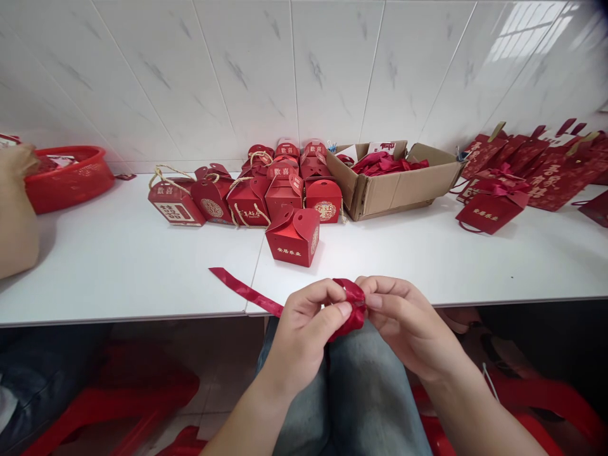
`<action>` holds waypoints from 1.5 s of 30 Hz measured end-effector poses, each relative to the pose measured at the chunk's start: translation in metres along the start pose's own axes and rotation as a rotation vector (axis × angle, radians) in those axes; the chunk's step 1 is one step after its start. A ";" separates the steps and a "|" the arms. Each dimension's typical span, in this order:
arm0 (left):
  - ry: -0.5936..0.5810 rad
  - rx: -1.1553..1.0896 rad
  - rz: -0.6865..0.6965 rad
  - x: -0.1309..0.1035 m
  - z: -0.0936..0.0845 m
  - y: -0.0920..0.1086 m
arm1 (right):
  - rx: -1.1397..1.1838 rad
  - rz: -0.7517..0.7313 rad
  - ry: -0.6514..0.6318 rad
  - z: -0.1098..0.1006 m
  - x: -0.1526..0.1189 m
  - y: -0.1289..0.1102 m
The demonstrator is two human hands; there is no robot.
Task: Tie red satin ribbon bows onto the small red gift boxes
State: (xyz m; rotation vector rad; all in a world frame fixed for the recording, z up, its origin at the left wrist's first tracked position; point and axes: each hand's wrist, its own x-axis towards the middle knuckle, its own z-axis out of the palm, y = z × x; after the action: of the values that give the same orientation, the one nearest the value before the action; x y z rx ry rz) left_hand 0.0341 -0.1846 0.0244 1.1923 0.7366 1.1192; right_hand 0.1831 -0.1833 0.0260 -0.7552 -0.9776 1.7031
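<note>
A dark red ribbon (244, 291) is bunched into loops between my two hands, above my lap at the table's front edge. Its loose tail lies to the left across the white tabletop. My left hand (316, 326) pinches the bunched loops between thumb and fingers. From the right side, my right hand (403, 316) grips the same bunch with thumb and fingertips, close to my left fingertips. Just beyond my hands stands a single red gift box (293, 237) with gold lettering and folded top flaps.
Several red boxes (249, 196), some with rope handles, stand behind. A cardboard box (399, 190) holds red ribbons. Red bags (553, 180) and a ribboned box (493, 206) are at right. A red basket (76, 177) and a brown bag (16, 212) sit at left on the table (142, 272).
</note>
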 end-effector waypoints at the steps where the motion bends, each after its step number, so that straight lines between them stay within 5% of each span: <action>1: -0.006 0.003 -0.001 0.000 -0.001 0.000 | 0.032 0.034 -0.012 0.000 0.000 -0.001; 13: -0.017 0.042 0.039 -0.001 -0.006 0.001 | 0.084 0.082 -0.022 0.001 0.000 0.001; 22: 0.112 0.148 0.146 -0.003 -0.007 0.002 | -0.275 -0.214 0.002 0.001 -0.001 0.005; 31: 0.106 0.292 0.188 -0.004 -0.008 0.005 | -0.389 -0.312 0.071 0.007 -0.001 0.008; 45: 0.114 0.206 0.098 -0.009 -0.008 0.000 | -0.434 -0.328 0.075 0.013 -0.001 0.011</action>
State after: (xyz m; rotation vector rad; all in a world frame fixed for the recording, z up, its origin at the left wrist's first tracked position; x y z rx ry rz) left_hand 0.0240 -0.1905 0.0218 1.3577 0.9058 1.2225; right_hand 0.1672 -0.1895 0.0231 -0.8730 -1.3585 1.1851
